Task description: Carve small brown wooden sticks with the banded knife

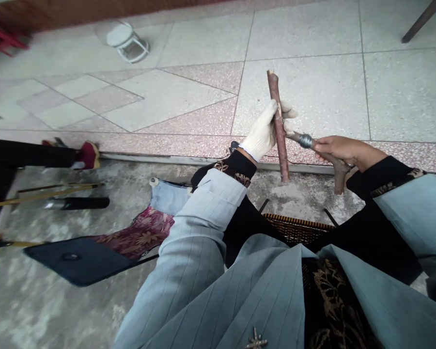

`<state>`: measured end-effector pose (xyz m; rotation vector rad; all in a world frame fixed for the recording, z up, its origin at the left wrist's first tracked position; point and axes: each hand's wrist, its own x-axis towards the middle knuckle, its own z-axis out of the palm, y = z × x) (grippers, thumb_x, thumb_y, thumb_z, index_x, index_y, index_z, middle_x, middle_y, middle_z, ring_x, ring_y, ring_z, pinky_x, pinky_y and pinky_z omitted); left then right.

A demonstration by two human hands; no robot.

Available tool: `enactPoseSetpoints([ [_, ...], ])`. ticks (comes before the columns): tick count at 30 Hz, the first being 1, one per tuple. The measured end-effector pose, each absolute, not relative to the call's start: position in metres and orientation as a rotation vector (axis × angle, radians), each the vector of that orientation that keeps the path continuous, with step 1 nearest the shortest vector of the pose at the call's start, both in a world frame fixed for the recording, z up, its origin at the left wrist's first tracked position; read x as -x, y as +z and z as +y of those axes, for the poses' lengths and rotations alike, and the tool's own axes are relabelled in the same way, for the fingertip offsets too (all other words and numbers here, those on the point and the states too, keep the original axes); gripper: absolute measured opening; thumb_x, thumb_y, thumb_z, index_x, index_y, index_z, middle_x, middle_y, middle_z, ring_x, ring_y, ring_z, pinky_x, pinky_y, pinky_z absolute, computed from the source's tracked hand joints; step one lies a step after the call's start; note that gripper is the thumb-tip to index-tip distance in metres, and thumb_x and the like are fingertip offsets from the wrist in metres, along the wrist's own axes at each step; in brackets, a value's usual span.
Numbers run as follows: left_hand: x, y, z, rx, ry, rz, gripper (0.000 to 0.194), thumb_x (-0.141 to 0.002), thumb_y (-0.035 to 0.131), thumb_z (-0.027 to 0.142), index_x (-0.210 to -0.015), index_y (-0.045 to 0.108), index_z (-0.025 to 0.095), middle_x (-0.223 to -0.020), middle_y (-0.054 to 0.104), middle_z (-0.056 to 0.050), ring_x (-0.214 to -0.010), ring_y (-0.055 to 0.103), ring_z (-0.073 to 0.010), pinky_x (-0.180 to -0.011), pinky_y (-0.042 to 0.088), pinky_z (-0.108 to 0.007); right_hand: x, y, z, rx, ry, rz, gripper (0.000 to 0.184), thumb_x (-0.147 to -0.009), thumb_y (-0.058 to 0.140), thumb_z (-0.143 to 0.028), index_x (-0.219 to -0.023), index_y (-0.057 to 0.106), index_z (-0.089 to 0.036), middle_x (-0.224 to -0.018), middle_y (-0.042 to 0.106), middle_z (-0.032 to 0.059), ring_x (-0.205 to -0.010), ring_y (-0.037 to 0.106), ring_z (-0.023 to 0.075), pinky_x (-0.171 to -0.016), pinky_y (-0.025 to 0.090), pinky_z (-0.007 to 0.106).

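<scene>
My left hand, in a white knitted glove, is closed around a reddish-brown wooden stick held nearly upright in the view. The stick's top end looks pale and broken, and a light bare patch shows on it near my thumb. In my bare right hand is a branch-handled tool with a forked, stubby end. Silvery wire is wound around its front part. The tool's tip meets the stick beside my gloved fingers; its working end is hard to make out.
Ahead is a raised tiled floor with a low edge. A small white stool stands far left. On the concrete to the left are a folding chair with dark blue fabric, a black bottle and another person's shoe.
</scene>
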<state>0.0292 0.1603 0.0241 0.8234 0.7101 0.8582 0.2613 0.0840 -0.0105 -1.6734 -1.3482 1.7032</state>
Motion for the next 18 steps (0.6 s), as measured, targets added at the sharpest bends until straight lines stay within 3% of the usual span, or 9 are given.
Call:
enactPoseSetpoints([
  [4, -0.039, 0.024, 0.145, -0.710, 0.788, 0.771, 0.041, -0.102, 0.045, 0.053, -0.109, 0.065, 0.017, -0.087, 0.074, -0.003, -0.086, 0.075, -0.0162, -0.080, 0.062, -0.029, -0.249, -0.011, 0.082, 1.903, 1.452, -1.849, 0.016, -0.090, 0.063, -0.039, -0.086, 0.067, -0.023, -0.091, 0.074, 0.0070, -0.088, 0.069, 0.0270, -0.080, 0.053, 0.036],
  [9, -0.051, 0.019, 0.128, -0.609, 0.816, 0.651, 0.040, -0.100, 0.048, 0.054, -0.099, 0.061, 0.017, -0.086, 0.074, -0.004, -0.087, 0.076, -0.0173, -0.084, 0.062, -0.032, -0.249, -0.007, 0.087, 2.089, 1.137, -2.106, 0.024, -0.093, 0.058, -0.037, -0.083, 0.070, -0.019, -0.106, 0.075, 0.0150, -0.106, 0.067, 0.0345, -0.090, 0.049, 0.039],
  [14, -0.058, 0.008, 0.119, -0.647, 0.805, 0.687, 0.046, -0.099, 0.045, 0.061, -0.110, 0.058, 0.019, -0.112, 0.074, -0.009, -0.116, 0.070, -0.0225, -0.097, 0.058, -0.040, -0.247, 0.003, 0.085, 1.908, 1.441, -1.647, 0.030, -0.096, 0.059, -0.046, -0.082, 0.069, -0.021, -0.087, 0.076, 0.0113, -0.086, 0.072, 0.0264, -0.082, 0.055, 0.038],
  [18, -0.060, 0.002, 0.118, -0.675, 0.907, 0.672, 0.042, -0.103, 0.038, 0.054, -0.112, 0.055, 0.017, -0.125, 0.071, -0.012, -0.126, 0.065, -0.0215, -0.109, 0.050, -0.040, -0.234, 0.018, 0.077, 1.572, 1.706, -1.242, 0.040, -0.091, 0.066, -0.061, -0.087, 0.070, -0.021, -0.092, 0.076, 0.0117, -0.085, 0.072, 0.0227, -0.081, 0.058, 0.036],
])
